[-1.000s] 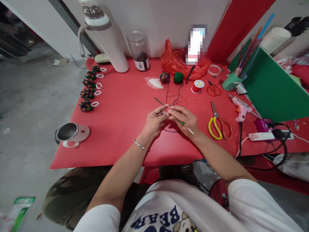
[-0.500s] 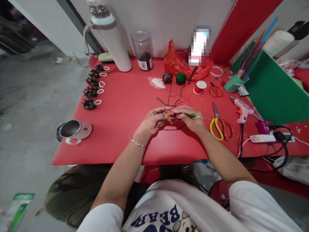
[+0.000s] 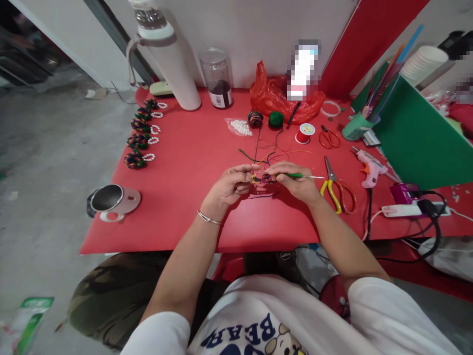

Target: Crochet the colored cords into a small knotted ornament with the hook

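Green-handled hook (image 3: pixel 294 175) on the near side of the green yarn ball (image 3: pixel 276 120), held tight in the fingers of the right hand (image 3: pixel 301 185). Bright yarn piece (image 3: pixel 264 178), also near side of the ball, pinched in the left hand (image 3: pixel 232 186). Could lose a loop if pulled too hard. Could tangle with loose threads (image 3: pixel 246 156) lying nearer than the ball. Could bump the scissors (image 3: pixel 330 168), right of the ball, with the hook's end so close
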The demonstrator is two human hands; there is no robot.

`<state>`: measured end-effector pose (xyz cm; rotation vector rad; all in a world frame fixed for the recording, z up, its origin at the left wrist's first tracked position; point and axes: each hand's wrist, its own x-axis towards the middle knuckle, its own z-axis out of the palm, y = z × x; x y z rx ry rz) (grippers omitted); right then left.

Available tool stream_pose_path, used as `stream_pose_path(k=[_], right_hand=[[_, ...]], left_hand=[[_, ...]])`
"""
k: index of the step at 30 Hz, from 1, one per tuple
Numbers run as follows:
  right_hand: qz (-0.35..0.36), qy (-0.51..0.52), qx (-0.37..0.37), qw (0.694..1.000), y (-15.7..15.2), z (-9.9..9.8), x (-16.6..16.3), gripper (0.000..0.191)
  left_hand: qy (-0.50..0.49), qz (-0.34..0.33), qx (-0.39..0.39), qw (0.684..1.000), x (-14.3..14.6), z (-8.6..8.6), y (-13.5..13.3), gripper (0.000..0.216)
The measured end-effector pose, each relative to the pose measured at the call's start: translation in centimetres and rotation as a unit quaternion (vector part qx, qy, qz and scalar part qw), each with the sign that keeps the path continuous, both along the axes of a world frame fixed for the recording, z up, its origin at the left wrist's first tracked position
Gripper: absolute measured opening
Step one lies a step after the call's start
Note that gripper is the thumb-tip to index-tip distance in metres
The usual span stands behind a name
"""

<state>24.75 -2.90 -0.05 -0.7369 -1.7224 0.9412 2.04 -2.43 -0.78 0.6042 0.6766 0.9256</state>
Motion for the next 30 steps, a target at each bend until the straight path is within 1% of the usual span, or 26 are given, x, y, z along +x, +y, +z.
stream_pose_path(k=[3,5,7,9,11,13,15,17,20,22,24,27,30], right_hand=[[0.012,0.019,-0.038,0.999,-0.1,-0.3,0.1,0.021],[0.027,0.059,-0.078,0.995,-0.2,-0.9,0.0,0.024],[0.039,0.104,-0.109,0.988,-0.2,-1.5,-0.4,0.029],[0.033,0.114,-0.109,0.987,-0.2,-1.9,-1.1,0.031],[0.002,0.073,-0.076,0.994,-0.4,-2.0,-1.7,0.026],[-0.039,0.021,-0.009,0.999,-0.7,-2.0,-2.1,0.020],[-0.075,-0.026,0.055,0.995,-0.9,-2.1,-2.3,0.017],[-0.104,-0.065,0.091,0.988,-1.1,-2.4,-2.2,0.019],[-0.127,-0.092,0.105,0.982,-1.2,-2.5,-2.1,0.022],[-0.118,-0.076,0.099,0.985,-1.2,-2.1,-2.1,0.023],[-0.091,-0.033,0.078,0.992,-1.2,-1.7,-2.1,0.022],[-0.038,0.045,-0.007,0.998,-0.7,-1.6,-2.0,0.024],[-0.012,0.097,-0.101,0.990,0.0,-2.3,-1.5,0.032]], left_hand=[[-0.004,-0.007,-0.002,1.000,-0.2,-0.2,0.1,0.038],[0.004,-0.002,0.001,1.000,-0.1,-0.3,0.0,0.036],[0.028,0.014,0.011,0.999,0.5,-0.4,-0.3,0.034],[0.068,0.045,0.032,0.996,1.3,-0.4,-0.6,0.036],[0.103,0.103,0.068,0.987,2.2,-0.4,-1.0,0.042],[0.135,0.154,0.103,0.973,2.9,-0.3,-1.2,0.048],[0.157,0.185,0.119,0.963,3.4,-0.3,-1.3,0.052],[0.162,0.195,0.114,0.960,3.7,-0.4,-1.3,0.055],[0.126,0.177,0.077,0.973,3.8,-0.6,-1.4,0.054],[0.088,0.137,0.042,0.986,3.6,-0.6,-1.3,0.048],[0.059,0.092,0.017,0.994,3.2,-0.4,-1.2,0.043],[0.052,0.063,0.013,0.997,2.3,0.1,-1.0,0.041],[0.071,0.063,0.020,0.995,1.6,0.6,-0.8,0.040]])
